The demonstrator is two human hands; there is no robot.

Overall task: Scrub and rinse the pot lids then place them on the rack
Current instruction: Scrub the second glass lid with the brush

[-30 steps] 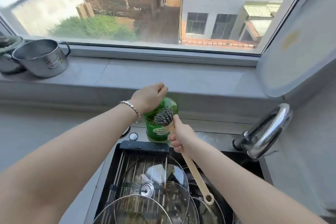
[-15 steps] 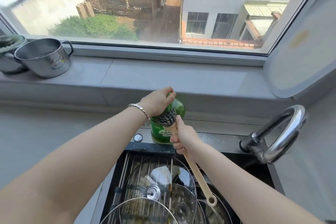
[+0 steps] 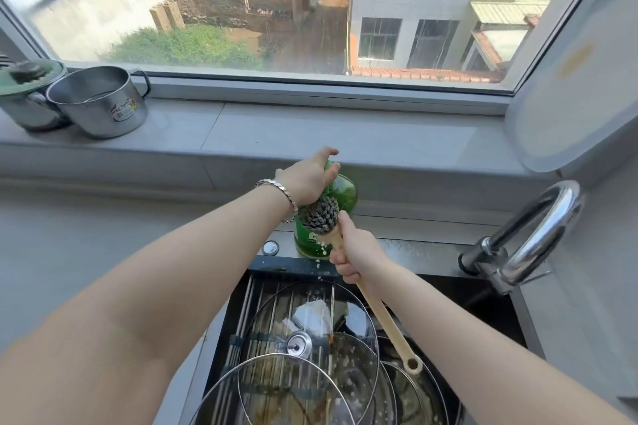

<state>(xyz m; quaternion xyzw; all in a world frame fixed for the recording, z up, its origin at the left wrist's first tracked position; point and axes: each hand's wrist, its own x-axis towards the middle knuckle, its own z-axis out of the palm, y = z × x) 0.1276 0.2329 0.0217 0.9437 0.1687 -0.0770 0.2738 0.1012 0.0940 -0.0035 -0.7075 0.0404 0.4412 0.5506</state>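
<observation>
My left hand [image 3: 307, 178] gripped the top of the green soap bottle [image 3: 343, 190]; my right hand [image 3: 359, 252] held the brush [image 3: 319, 212]. A hard push might tip it.

Wide window [image 3: 276, 79] admits strong daylight (brick and white buildings [image 3: 431, 3] outside). Grey stone sill [image 3: 310, 134] runs beneath it; grey countertop [image 3: 69, 245] lies below the sill's left end.

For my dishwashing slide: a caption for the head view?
The left hand grips the top of a green bottle; the right hand holds a brush in front of it, above glass lids.
</observation>
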